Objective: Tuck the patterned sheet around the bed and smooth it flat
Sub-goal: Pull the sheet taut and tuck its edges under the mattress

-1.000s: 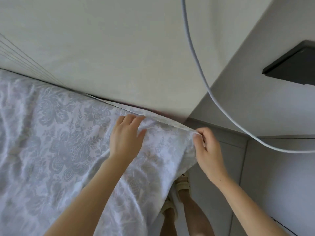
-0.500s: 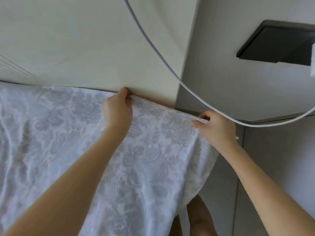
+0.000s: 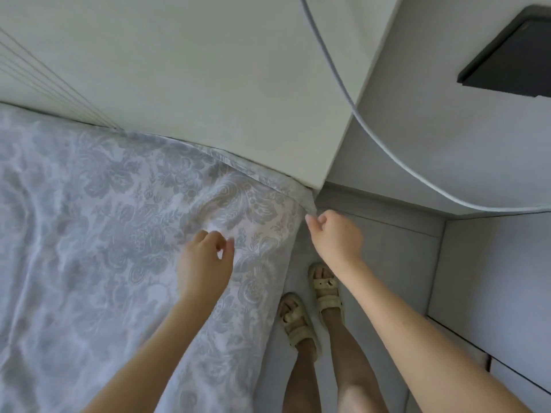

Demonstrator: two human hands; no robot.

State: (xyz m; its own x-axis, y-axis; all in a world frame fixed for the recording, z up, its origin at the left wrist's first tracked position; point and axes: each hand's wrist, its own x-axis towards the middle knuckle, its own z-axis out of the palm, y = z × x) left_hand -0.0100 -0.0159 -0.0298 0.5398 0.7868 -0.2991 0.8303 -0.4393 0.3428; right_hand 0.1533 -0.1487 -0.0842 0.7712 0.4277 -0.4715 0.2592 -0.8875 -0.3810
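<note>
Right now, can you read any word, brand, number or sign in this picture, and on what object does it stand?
None: no text can be read anywhere.
The sheet carries only a flower pattern, no letters.
The dark panel on the wall is blank.
The sandals show buckles but no brand that can be read.
The white cable has no marking.

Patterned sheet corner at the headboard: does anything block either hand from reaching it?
Nothing visible does. The left hand hovers directly over the patterned sheet; the right hand sits beside its corner. The cable hangs above.
</note>
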